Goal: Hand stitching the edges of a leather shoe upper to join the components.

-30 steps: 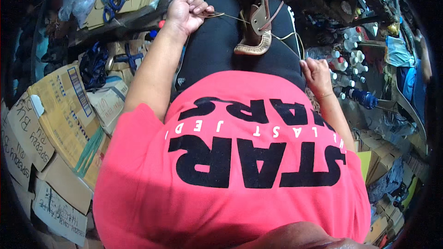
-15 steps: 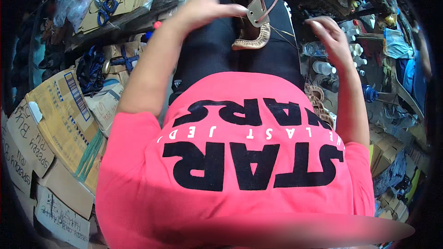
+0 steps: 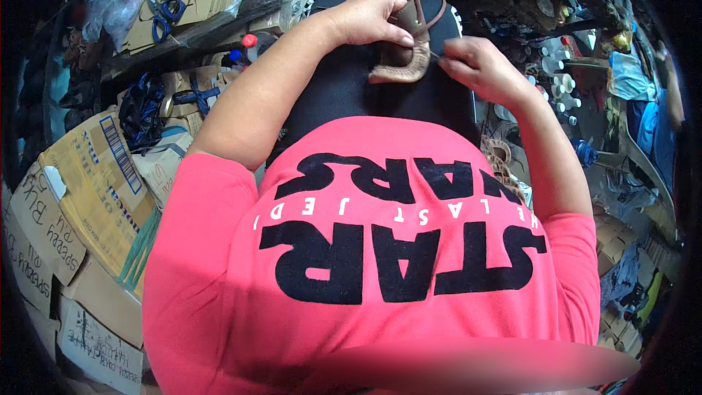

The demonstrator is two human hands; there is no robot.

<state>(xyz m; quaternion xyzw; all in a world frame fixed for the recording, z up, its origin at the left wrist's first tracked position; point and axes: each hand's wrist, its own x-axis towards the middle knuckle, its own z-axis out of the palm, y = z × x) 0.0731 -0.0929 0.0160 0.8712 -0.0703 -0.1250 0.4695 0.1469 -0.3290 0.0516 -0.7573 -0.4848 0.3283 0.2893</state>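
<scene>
A brown leather moccasin [image 3: 409, 67] lies across my thighs, its gathered, stitched toe edge toward my body. My left hand [image 3: 376, 18] is closed on its left side, thumb over the leather and fingers partly hidden behind the upper. A thin leather lace [image 3: 441, 12] loops out from the shoe's right side. Just to the right of the toe seam, my right hand [image 3: 479, 66] is closed in a pinch. Between its fingertips and the seam shows a thin strand, too fine to tell whether thread or needle.
Blue-handled scissors [image 3: 162, 27] lie on cardboard at the far left, near a dark wooden beam [image 3: 219, 29]. Cardboard boxes [image 3: 95, 175] fill the left side. Several white-capped plastic bottles [image 3: 561, 84] stand at right. More stitched shoe pieces [image 3: 501, 152] sit beside my right hip.
My left hand has come down onto the moccasin and closed on it. My right hand has moved left to the toe seam, its fingers now pinched together. The shoe has shifted slightly.
</scene>
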